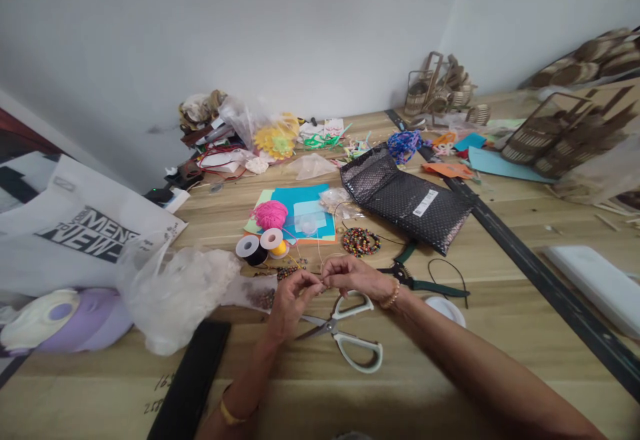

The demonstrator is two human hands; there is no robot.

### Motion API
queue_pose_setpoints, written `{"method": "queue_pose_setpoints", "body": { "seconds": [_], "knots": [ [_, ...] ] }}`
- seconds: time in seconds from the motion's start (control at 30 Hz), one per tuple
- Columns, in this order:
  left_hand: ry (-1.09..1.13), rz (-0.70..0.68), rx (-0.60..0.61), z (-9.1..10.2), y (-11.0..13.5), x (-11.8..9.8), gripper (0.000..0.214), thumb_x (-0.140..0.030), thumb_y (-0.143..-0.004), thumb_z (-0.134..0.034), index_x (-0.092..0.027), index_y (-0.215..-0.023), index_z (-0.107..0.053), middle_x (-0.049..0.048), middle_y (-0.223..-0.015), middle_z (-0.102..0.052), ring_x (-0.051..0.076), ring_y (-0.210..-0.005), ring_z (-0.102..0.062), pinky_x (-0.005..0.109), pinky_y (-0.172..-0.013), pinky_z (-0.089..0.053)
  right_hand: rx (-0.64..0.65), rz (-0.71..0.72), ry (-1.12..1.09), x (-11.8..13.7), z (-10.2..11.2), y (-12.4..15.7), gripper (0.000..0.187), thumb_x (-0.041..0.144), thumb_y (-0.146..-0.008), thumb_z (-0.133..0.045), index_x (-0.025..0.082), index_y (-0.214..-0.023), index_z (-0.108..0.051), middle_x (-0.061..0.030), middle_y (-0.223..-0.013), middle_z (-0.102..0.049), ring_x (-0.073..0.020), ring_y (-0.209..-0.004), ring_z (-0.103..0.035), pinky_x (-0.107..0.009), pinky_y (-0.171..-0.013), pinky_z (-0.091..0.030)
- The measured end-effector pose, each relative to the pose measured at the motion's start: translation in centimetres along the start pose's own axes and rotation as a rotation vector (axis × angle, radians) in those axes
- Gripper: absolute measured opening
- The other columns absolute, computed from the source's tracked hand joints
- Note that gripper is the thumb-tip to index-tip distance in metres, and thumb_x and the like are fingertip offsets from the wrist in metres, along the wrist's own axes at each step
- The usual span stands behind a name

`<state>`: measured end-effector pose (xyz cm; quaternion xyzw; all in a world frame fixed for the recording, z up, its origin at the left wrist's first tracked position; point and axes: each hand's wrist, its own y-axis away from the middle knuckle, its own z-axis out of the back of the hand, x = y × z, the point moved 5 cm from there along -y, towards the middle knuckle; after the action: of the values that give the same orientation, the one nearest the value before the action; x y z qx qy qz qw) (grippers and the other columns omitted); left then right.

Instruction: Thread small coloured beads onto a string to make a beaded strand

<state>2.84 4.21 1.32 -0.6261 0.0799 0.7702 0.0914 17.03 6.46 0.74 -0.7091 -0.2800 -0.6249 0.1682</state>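
Observation:
Both hands meet over the table, fingertips pinched close together. My left hand (293, 300) and my right hand (357, 277) grip a thin pale cord (319, 247), part of which rises above the fingers; whatever else is between them is too small to make out. Open white-handled scissors (330, 327) lie just below the hands. Behind them are a coil of multicoloured beads (361, 242), a black spool (251, 250), a yellow spool (275, 243) and a pink yarn ball (270, 215). Loose beads and a bead bag (255, 293) lie by my left hand.
Green-handled pliers (435, 287) and a white lid (447, 310) are to the right. A black bubble mailer (407, 197) lies behind, near blue paper sheets (320, 197). Left are a plastic bag (180, 293) and a black case (193, 380). Small woven baskets (540, 133) stand far right.

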Motion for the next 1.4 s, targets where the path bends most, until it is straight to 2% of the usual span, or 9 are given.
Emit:
{"method": "queue_pose_setpoints", "body": {
  "seconds": [0.2,0.37,0.53,0.8,0.93,1.1,1.2,1.4],
  "knots": [
    [0.022,0.010,-0.024,0.2,-0.2,0.3,0.013,-0.028,-0.076,-0.064,-0.016,-0.073,-0.060,0.0020,-0.071,-0.065,0.015,-0.069,-0.060,0.025,-0.067,-0.047,-0.010,0.010,0.036,-0.3,0.2,-0.1,0.021,0.033,-0.075,-0.064,0.013,-0.076,-0.061,0.0018,-0.066,-0.054,-0.0055,-0.050,-0.045,-0.016,-0.043,-0.042],
    [-0.052,-0.138,-0.120,0.7,0.0,-0.2,0.011,-0.025,-0.080,-0.061,-0.017,-0.073,-0.060,0.0056,-0.086,-0.066,0.019,-0.087,-0.061,0.029,-0.080,-0.047,-0.021,0.003,0.068,-0.1,0.3,0.0,0.020,0.033,-0.074,-0.064,0.014,-0.077,-0.058,0.0037,-0.066,-0.051,-0.0051,-0.048,-0.045,-0.017,-0.044,-0.044],
    [-0.138,-0.199,-0.228,0.9,0.6,-0.6,0.009,-0.024,-0.079,-0.062,-0.018,-0.073,-0.061,0.0046,-0.082,-0.066,0.019,-0.082,-0.062,0.030,-0.079,-0.047,-0.056,0.038,0.174,0.3,0.1,0.1,0.018,0.033,-0.077,-0.061,0.015,-0.077,-0.057,0.0042,-0.064,-0.050,-0.0053,-0.047,-0.042,-0.016,-0.042,-0.042],
    [-0.038,-0.159,-0.255,0.8,0.4,-0.1,0.009,-0.023,-0.076,-0.064,-0.017,-0.070,-0.062,0.0022,-0.072,-0.066,0.016,-0.073,-0.062,0.025,-0.070,-0.048,-0.090,0.080,0.256,0.8,-0.2,0.4,0.019,0.033,-0.079,-0.060,0.015,-0.075,-0.057,0.0028,-0.062,-0.050,-0.0072,-0.049,-0.041,-0.017,-0.041,-0.038],
    [-0.145,-0.112,-0.270,1.0,0.6,0.0,0.012,-0.027,-0.080,-0.062,-0.017,-0.073,-0.061,0.0007,-0.069,-0.064,0.015,-0.067,-0.059,0.024,-0.063,-0.045,-0.101,0.081,0.256,0.9,-0.3,0.5,0.020,0.033,-0.078,-0.062,0.014,-0.074,-0.058,0.0021,-0.063,-0.051,-0.0075,-0.051,-0.041,-0.017,-0.043,-0.038],
    [-0.224,-0.111,-0.233,0.7,0.9,-0.4,0.013,-0.029,-0.085,-0.055,-0.018,-0.077,-0.057,0.0004,-0.071,-0.062,0.015,-0.070,-0.058,0.024,-0.066,-0.045,-0.090,0.057,0.257,0.8,-0.5,0.5,0.021,0.034,-0.079,-0.062,0.015,-0.075,-0.058,0.0020,-0.064,-0.054,-0.0070,-0.050,-0.041,-0.016,-0.042,-0.037],
    [-0.139,-0.075,-0.200,0.5,0.6,-0.3,0.014,-0.030,-0.083,-0.056,-0.018,-0.076,-0.055,0.0006,-0.072,-0.062,0.015,-0.070,-0.059,0.024,-0.067,-0.046,-0.081,0.064,0.262,0.6,-0.6,0.5,0.020,0.033,-0.079,-0.062,0.014,-0.074,-0.058,0.0020,-0.062,-0.053,-0.0070,-0.051,-0.041,-0.016,-0.043,-0.035],
    [0.150,0.101,-0.131,0.5,-0.1,0.5,0.018,-0.034,-0.077,-0.061,-0.017,-0.078,-0.056,0.0012,-0.069,-0.066,0.016,-0.067,-0.063,0.027,-0.066,-0.049,-0.085,0.023,0.269,-0.1,-0.4,0.3,0.022,0.035,-0.079,-0.061,0.015,-0.073,-0.058,0.0034,-0.060,-0.051,-0.0067,-0.048,-0.040,-0.017,-0.041,-0.033]
  ]
}}
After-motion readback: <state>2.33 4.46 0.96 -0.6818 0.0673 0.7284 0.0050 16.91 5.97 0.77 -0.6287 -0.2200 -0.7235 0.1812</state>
